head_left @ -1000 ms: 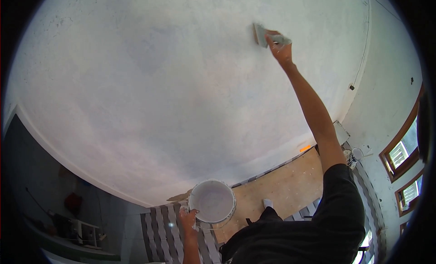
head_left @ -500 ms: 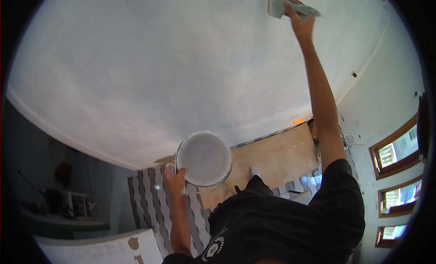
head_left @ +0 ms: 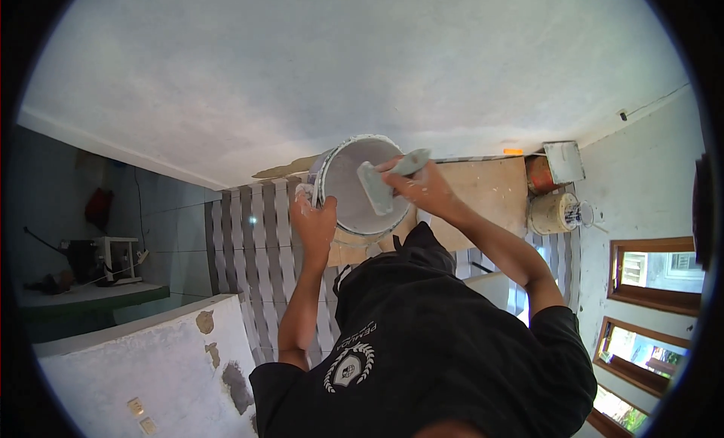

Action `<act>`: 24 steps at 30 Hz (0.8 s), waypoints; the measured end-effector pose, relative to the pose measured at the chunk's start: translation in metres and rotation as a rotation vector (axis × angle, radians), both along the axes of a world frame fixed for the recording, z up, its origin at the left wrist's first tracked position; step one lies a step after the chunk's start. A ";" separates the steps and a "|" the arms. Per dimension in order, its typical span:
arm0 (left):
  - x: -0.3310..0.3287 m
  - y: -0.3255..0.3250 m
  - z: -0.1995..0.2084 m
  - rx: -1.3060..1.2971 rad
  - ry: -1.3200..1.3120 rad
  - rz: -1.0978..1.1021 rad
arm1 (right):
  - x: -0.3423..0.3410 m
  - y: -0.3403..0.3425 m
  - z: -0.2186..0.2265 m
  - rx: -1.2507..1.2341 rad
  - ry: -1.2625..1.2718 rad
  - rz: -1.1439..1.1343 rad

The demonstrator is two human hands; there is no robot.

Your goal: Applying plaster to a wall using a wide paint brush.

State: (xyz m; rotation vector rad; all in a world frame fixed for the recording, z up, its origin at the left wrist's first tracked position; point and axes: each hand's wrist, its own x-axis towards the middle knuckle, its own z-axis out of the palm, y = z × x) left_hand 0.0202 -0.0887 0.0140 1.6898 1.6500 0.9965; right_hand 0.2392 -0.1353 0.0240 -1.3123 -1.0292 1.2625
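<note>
With left hand (head_left: pixel 314 218), gripping white bucket (head_left: pixel 339 166) by its left rim. Holding wide pale brush (head_left: pixel 375 188) over bucket mouth, clasped in right hand (head_left: pixel 424 188); can't tell if touching inside. Spotted farther right: cream tub (head_left: pixel 549 214) just beside red container (head_left: pixel 540 176).

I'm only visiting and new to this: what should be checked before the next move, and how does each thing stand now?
1. Left hand gripping the bucket at its side: ok.
2. Right hand holding the brush by its handle: ok.
3. Brush head over the bucket's mouth: ok.
4. Enough paint on the bristles: cannot tell.
5. Floor fully covered: not ok; the board leaves striped tiles showing.
</note>
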 end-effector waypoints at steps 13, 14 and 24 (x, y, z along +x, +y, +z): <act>-0.011 0.006 -0.025 -0.003 0.022 -0.086 | -0.040 0.051 -0.082 0.293 -0.575 0.349; -0.010 0.006 -0.026 0.003 -0.017 -0.076 | -0.040 0.055 -0.085 0.263 -0.586 0.440; -0.014 0.012 -0.025 -0.016 -0.008 -0.051 | -0.028 0.056 -0.060 0.261 -0.707 0.507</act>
